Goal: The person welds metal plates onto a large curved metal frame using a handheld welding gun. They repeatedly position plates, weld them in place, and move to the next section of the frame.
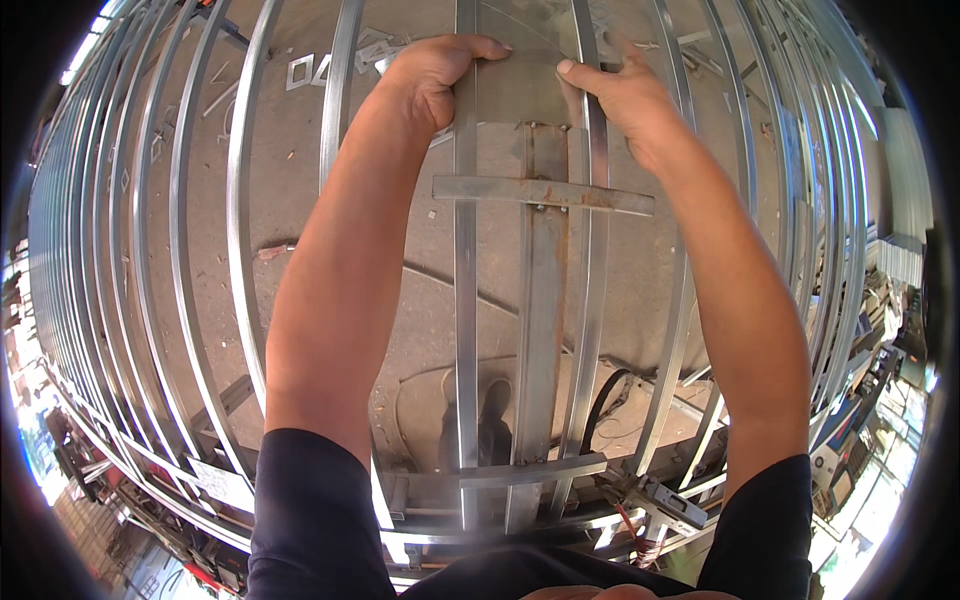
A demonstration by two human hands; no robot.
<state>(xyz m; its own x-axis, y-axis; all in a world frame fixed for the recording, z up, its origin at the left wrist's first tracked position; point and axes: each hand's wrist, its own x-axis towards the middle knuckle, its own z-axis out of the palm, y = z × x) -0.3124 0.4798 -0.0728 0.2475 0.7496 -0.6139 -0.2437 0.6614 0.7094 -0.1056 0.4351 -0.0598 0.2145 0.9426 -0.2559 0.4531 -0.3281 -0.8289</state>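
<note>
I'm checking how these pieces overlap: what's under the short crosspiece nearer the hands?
Beneath the crosspiece run a slim left bar, a wide central strip and a slim right bar, each showing beyond both edges. The stretches directly underneath are covered, so any joint there cannot be seen.

On my feed, the upper edge cuts off the flat grey plate [522, 88]; I cannot inspect its far end. Most fingers of the left hand [432, 75] are hidden, so I cannot verify its grip. The upper fingers of the right hand [637, 100] are blurred; contact there is unconfirmed. The left forearm [345, 260] covers one end of the reddish tool [273, 252]. Print on the white label [222, 485] is too small to resolve.
</note>
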